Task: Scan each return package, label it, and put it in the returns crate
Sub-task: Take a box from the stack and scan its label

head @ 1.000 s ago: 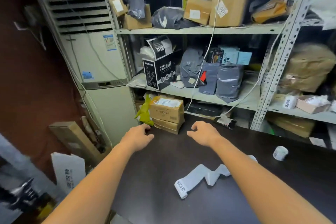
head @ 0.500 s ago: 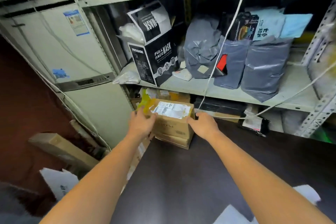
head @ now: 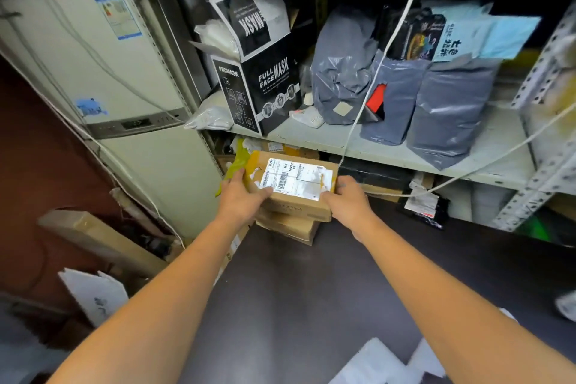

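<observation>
A brown cardboard package [head: 299, 207] with a white barcode label [head: 296, 179] on top sits on a stack of flat cartons [head: 288, 228] at the far edge of the dark table [head: 311, 290]. My left hand [head: 241, 196] grips its left side, thumb on the label's corner. My right hand [head: 347, 201] clasps its right end. A yellow-green bag [head: 235, 165] pokes up behind my left hand. No scanner or crate is in view.
A metal shelf [head: 389, 147] just above the package holds a black FULL FACE MASK box [head: 265, 84] and grey poly bags [head: 448, 109]. A white cord [head: 386, 47] hangs across it. A tall white air conditioner [head: 124, 103] stands left. White label strips [head: 380, 365] lie near me.
Both hands reached forward from above the table and closed on the labelled package. My head moved in closer to the shelf.
</observation>
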Demonstrator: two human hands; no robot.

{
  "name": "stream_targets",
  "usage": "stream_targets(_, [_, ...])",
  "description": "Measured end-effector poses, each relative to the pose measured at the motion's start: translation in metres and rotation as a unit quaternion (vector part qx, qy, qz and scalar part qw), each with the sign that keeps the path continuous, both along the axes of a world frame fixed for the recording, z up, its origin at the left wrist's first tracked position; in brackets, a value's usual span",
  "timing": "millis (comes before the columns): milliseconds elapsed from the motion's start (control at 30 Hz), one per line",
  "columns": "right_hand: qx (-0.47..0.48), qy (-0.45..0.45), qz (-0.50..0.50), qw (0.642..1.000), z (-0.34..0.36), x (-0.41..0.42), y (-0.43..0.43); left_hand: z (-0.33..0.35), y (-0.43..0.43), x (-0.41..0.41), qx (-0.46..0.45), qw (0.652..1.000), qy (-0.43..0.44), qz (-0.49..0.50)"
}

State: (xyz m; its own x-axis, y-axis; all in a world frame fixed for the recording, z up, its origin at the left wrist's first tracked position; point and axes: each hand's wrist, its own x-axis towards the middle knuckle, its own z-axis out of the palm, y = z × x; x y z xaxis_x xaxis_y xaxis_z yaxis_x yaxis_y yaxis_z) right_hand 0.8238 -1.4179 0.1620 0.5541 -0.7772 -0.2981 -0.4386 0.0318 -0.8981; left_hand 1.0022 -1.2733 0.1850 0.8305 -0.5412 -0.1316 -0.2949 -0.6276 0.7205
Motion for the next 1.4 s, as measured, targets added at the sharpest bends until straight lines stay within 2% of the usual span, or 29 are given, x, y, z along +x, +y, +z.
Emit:
stream_targets(133, [-0.010, -0.022, -0.017, 1.000, 0.014, -0.062, 0.004, 0.019, 0.013, -0.054, -0.006, 1.000, 0.006, -0.025])
stream_targets(300, [-0.007, -0.017, -0.043, 0.999, 0.008, -0.175, 0.021, 0.024, 0.031, -0.172, -0.023, 0.998, 0.018, -0.046])
stream_targets(533, [0.008, 0.063, -0.100, 0.993, -0.006, -0.344, 0.062, -0.014, 0.045, -0.321, 0.011, 0.990, 0.087, -0.112])
stream_targets(700, [0.045, 0.117, -0.102, 0.987, -0.025, -0.422, 0.086, -0.049, 0.060, -0.387, 0.049, 0.979, 0.113, -0.165])
stream_targets(900, [0.085, 0.163, -0.100, 0.978, -0.046, -0.466, 0.101, -0.080, 0.066, -0.424, 0.066, 0.961, 0.139, -0.232])
stream_targets(1133, [0.122, 0.171, -0.130, 0.969, -0.080, -0.486, 0.110, -0.102, 0.070, -0.440, 0.073, 0.947, 0.164, -0.267])
stream_targets(1400, [0.165, 0.130, -0.153, 0.966, -0.091, -0.495, 0.113, -0.115, 0.069, -0.428, 0.053, 0.938, 0.197, -0.282])
